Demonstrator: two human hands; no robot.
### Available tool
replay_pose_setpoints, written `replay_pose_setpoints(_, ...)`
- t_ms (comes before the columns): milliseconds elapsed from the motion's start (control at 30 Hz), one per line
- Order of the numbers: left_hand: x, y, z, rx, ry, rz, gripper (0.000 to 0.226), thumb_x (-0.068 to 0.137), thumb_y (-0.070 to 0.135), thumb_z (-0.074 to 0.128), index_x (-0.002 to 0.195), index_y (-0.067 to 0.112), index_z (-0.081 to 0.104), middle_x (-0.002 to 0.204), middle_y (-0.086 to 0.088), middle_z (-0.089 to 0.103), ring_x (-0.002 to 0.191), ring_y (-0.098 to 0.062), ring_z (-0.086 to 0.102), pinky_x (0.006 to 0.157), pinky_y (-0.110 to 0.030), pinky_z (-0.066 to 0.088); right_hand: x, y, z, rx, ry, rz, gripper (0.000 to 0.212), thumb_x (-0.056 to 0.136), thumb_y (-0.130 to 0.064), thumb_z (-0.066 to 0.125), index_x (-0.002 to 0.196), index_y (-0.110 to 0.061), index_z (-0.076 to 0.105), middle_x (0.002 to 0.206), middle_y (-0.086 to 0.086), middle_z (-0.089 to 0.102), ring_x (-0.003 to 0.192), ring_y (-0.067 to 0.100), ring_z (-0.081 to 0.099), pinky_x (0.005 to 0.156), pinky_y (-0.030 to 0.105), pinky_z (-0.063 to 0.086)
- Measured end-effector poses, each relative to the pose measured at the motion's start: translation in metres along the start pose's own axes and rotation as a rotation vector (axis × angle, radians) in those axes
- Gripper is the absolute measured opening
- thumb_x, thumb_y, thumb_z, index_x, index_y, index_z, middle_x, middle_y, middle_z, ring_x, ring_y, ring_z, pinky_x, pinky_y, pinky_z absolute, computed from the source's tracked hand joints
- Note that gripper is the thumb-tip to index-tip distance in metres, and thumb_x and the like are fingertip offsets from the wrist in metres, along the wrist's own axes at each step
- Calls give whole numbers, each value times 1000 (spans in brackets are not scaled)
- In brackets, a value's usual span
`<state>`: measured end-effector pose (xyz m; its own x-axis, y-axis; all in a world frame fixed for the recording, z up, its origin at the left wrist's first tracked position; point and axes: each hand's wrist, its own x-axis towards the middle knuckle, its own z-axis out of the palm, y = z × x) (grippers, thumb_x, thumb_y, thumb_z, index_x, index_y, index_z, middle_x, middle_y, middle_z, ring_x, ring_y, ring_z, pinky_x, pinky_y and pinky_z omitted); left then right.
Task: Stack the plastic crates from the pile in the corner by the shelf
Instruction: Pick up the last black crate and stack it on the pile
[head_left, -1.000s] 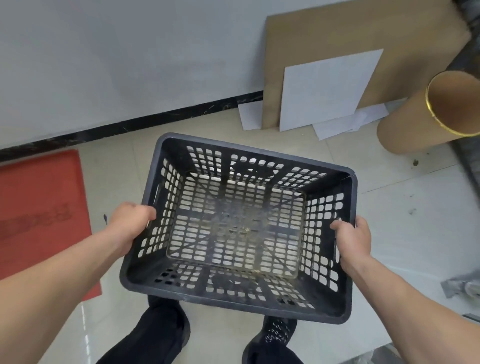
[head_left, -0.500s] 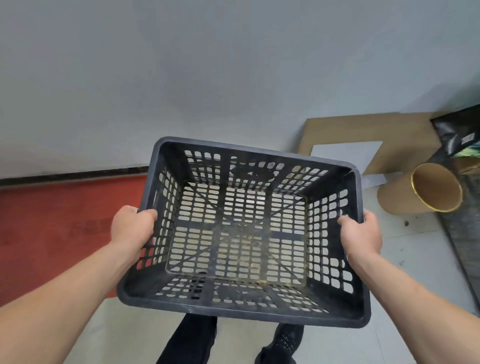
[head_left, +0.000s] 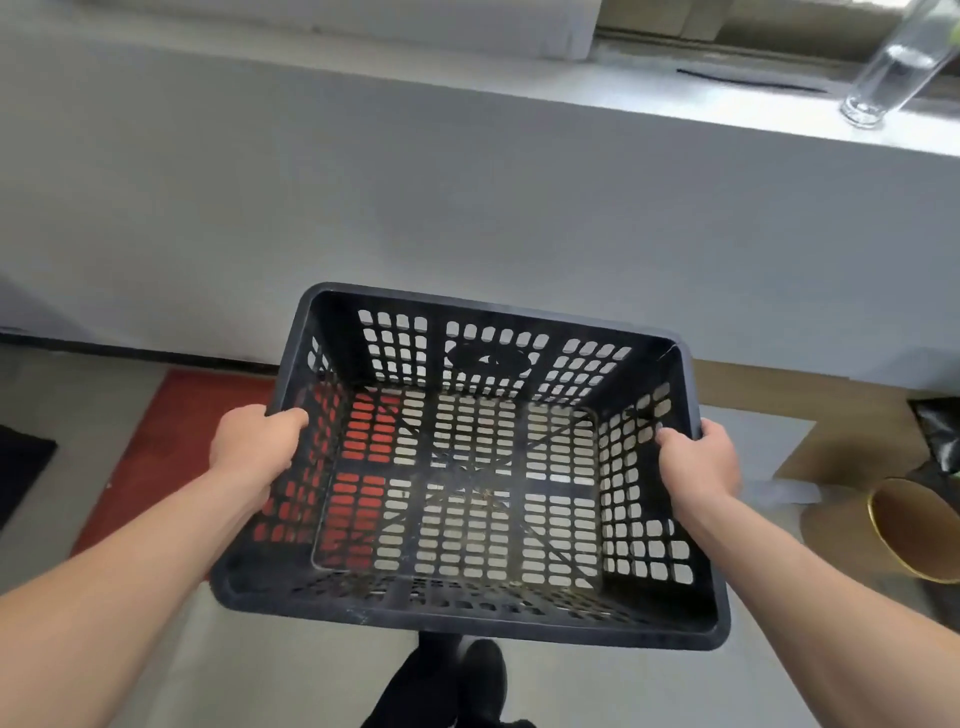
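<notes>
Head view: I have the left hand (head_left: 254, 447) and right hand (head_left: 698, 462) gripping the black crate (head_left: 467, 608) by its side rims, fingers curled — carry step; next, find the stack and lower it squarely.

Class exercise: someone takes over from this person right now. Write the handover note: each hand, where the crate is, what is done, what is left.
Left hand: grips the left rim of the black crate, fingers curled over the edge.
Right hand: grips the right rim the same way.
Crate: empty, upright, carried in the air above the floor, in front of the grey wall; a red mat shows through its left holes.
Done: one crate picked up.
Left: carry it to the stack and set it down. Neither the pile nor the stack is in view.
</notes>
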<state>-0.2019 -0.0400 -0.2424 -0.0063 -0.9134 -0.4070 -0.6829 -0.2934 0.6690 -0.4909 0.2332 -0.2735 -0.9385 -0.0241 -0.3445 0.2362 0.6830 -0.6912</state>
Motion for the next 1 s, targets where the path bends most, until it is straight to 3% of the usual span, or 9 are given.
replay_pose_setpoints(133,-2,-12,-50,-54,98,-29,26,82,19,63,63,17,45,66,-6,54,68,-31,57,75,-40,47,-30,-33,17,9,-74,-68,28,94,-28,61,120,-18,62,102,3,69,81,21,61,65,32,44)
replay_pose_setpoints(233,5,-24,-81,-87,139,-64,19,81,22,62,69,11,51,68,-9,54,64,-30,55,69,-35,43,-50,-54,34,-16,-103,-103,28,89,-33,62,115,-21,63,102,2,71,90,28,66,81,42,56)
replay_pose_setpoints(333,15,-37,-111,-95,167,-122,24,80,25,63,85,2,59,68,-8,54,59,-29,54,66,-34,42,-71,-76,53,-45,-126,-141,24,91,-32,61,113,-21,61,93,-1,67,89,28,65,81,41,55)
replay_pose_setpoints(467,41,-59,-152,-125,196,-178,59,73,32,63,120,-5,59,72,-10,59,54,-28,57,70,-35,47,-99,-104,86,-78,-163,-177,18,95,-32,60,110,-23,58,93,1,67,83,25,66,76,43,58)
replay_pose_setpoints(533,55,-71,-172,-96,201,-172,59,80,32,59,129,-1,55,88,-14,66,56,-29,61,76,-38,51,-117,-117,106,-105,-173,-192,19,94,-34,60,110,-24,58,94,2,69,86,28,68,83,50,59)
replay_pose_setpoints(600,68,-83,-192,-4,197,-133,49,94,30,53,134,2,51,86,-9,65,67,-32,67,80,-39,51,-136,-128,127,-123,-175,-206,22,94,-33,59,114,-22,60,96,3,69,88,28,67,84,49,58)
replay_pose_setpoints(733,94,-114,-241,157,188,-68,40,99,27,48,123,-4,54,65,-3,55,76,-35,69,83,-43,54,-181,-150,167,-144,-200,-222,23,94,-30,59,114,-19,61,97,6,68,86,28,66,83,48,58)
replay_pose_setpoints(833,121,-136,-280,182,205,-78,38,97,25,51,118,-6,56,77,-15,70,74,-34,70,82,-45,56,-212,-168,199,-137,-208,-252,22,93,-28,60,112,-17,62,94,6,68,83,27,65,81,46,57)
replay_pose_setpoints(1000,152,-167,-337,278,272,-88,27,95,30,50,83,8,59,81,-13,70,74,-34,68,76,-45,56,-260,-197,247,-109,-275,-288,19,93,-25,59,110,-18,65,91,5,71,82,27,67,77,42,58)
